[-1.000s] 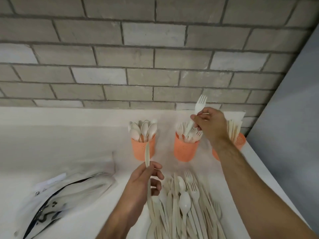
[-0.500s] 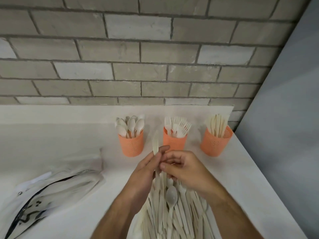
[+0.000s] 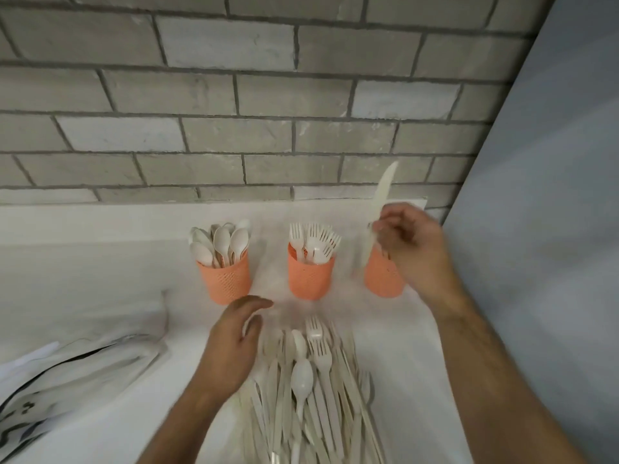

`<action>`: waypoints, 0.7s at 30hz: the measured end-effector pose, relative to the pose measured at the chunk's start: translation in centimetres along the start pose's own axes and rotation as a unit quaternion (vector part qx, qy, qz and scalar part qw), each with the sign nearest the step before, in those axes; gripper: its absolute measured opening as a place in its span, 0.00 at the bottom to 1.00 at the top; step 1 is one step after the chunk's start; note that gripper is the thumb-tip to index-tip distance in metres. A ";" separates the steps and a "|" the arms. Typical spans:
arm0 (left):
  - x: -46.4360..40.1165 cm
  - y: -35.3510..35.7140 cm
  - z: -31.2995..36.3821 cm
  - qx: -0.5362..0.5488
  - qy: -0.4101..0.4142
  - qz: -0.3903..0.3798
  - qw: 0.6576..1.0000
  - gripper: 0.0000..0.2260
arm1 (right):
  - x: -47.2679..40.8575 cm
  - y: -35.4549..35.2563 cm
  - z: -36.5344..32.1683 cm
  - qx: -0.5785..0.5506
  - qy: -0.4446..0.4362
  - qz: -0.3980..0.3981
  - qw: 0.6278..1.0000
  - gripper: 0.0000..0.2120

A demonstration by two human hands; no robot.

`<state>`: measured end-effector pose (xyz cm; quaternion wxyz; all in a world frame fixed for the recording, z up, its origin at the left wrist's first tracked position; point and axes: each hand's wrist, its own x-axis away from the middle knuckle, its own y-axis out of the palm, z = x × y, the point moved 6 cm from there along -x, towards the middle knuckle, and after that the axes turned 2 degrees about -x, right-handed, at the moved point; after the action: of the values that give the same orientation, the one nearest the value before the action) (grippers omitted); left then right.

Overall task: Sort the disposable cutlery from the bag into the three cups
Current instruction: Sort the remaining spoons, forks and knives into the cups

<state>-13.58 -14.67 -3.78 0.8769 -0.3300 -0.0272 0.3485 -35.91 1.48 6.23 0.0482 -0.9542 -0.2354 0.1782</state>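
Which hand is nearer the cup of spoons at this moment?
Left. The left hand hovers open just in front of the spoon cup, at the pile's edge. The right hand is two cups away, holding a knife over the right-most cup.

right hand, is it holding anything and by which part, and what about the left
The right hand pinches a knife near mid-length, blade tip up, over the right cup. The left hand holds nothing.
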 end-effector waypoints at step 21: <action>2.6 -1.1 -8.7 -0.069 -0.039 0.022 0.997 0.16 | 4.0 -2.4 6.6 0.336 0.112 -0.054 0.934 0.05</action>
<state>-8.56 -18.54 -10.42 0.8425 -0.3761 -0.0777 0.3778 -36.05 5.49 -0.81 0.4014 -0.8819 -0.2065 0.1363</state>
